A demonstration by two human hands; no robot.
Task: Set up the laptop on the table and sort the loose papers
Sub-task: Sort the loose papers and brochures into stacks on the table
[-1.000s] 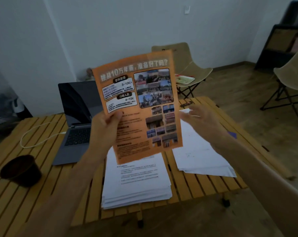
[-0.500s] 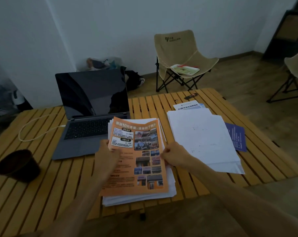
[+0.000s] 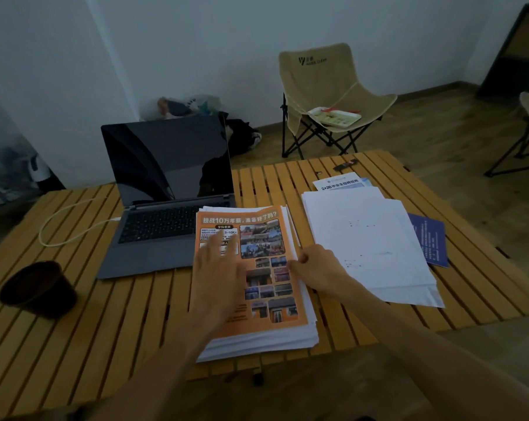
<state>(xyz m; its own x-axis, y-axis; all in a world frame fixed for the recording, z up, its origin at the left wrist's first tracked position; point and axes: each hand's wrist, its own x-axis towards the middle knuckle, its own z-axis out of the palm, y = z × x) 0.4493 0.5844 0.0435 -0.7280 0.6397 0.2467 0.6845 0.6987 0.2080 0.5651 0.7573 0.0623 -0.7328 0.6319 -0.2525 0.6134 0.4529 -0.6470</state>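
On the table I see the open laptop, beside it a paper stack topped by the orange flyer, my left hand flat on it, my right hand pinching its edge.

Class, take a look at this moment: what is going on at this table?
A person is sorting papers on a wooden slatted table. The left hand lies flat on an orange flyer topping the near paper stack, while the right hand holds that stack's right edge. A second white pile lies to the right. The open laptop, screen dark, stands behind.
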